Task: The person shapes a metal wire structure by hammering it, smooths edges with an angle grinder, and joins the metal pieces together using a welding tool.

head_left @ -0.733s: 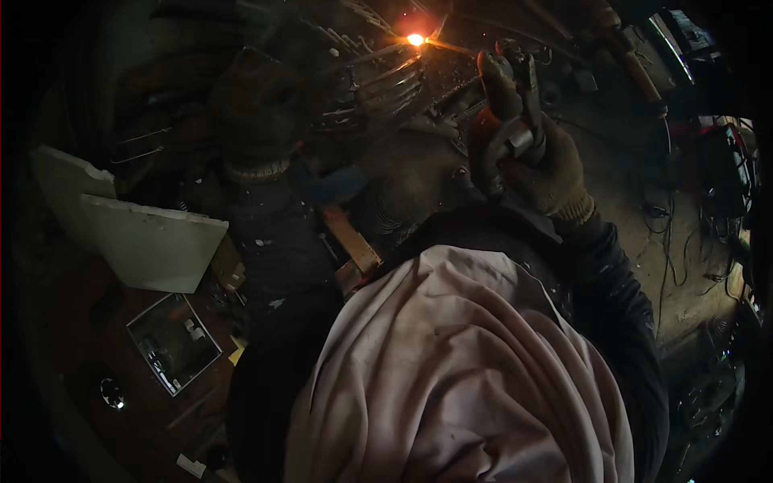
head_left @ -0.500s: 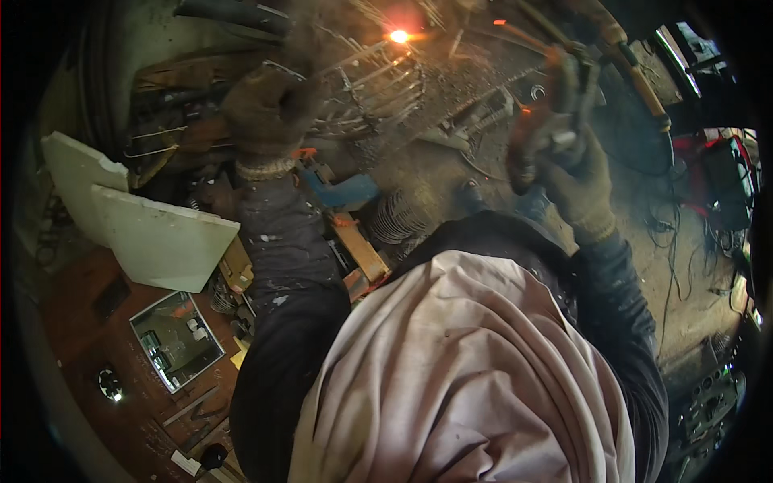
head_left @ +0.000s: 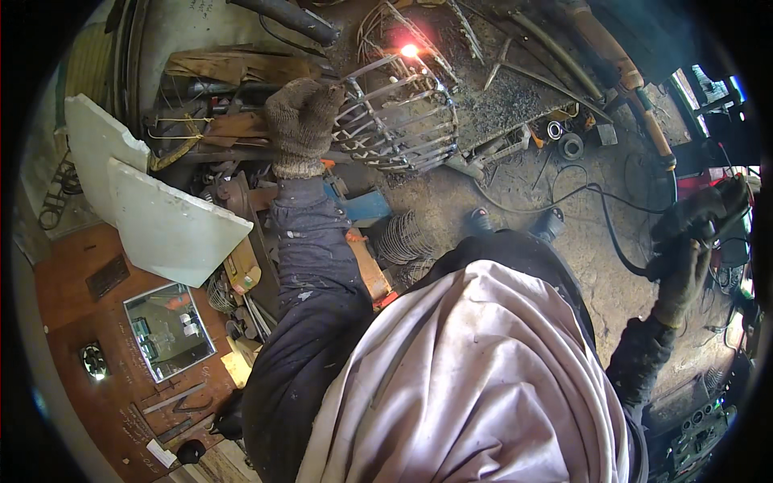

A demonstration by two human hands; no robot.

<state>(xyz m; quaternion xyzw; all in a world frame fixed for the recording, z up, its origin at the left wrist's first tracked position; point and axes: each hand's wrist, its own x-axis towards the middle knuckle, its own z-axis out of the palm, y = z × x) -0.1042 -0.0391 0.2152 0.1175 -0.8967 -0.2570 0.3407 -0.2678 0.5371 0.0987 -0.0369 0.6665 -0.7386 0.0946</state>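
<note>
My left hand (head_left: 304,121) curls at the frame's (head_left: 388,133) left edge; I can't tell whether its fingers grip. My right hand (head_left: 683,280) clasps a dark tool (head_left: 696,217), well apart. Straying near the glowing spot (head_left: 410,51) could burn me; slack cable (head_left: 618,249) could snag.

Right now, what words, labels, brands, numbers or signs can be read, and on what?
Nothing I can quote reliably.
Brown board: pale handwritten marks, too small to read.
Pale wall: dark marks near the top edge, too small.
White slip on the board: can't tell if it's printed.
Barred metal frame: no text visible.
Dark tool in the right hand: no text visible.
</note>
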